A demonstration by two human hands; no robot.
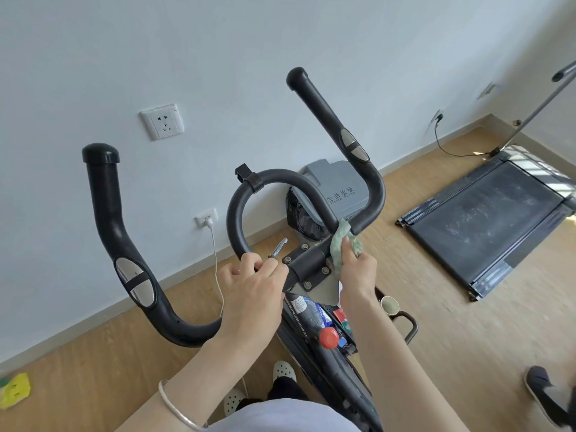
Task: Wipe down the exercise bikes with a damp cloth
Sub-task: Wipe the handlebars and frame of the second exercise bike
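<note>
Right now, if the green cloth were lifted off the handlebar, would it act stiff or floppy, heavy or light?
Probably floppy: the green cloth bunches and drapes round the handlebar under the right hand. Likely light, since fingers alone hold it there. Its textured surface should grip the bar rather than slide.

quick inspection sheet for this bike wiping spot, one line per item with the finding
surface: wooden floor, light planks
job's things: black handlebar of the bike; green cloth pressed on it just right of the centre clamp
clutter: yellow item on the floor at far left; bottle with a red cap in the bike frame
grippers: left hand grips the handlebar loop; right hand holds the cloth
cables: white cable hangs from a low wall plug; black cable runs towards the treadmill
surroundings: pale wall; grey bin behind the bike; treadmill lying flat at right; a dark shoe at the right edge
</note>
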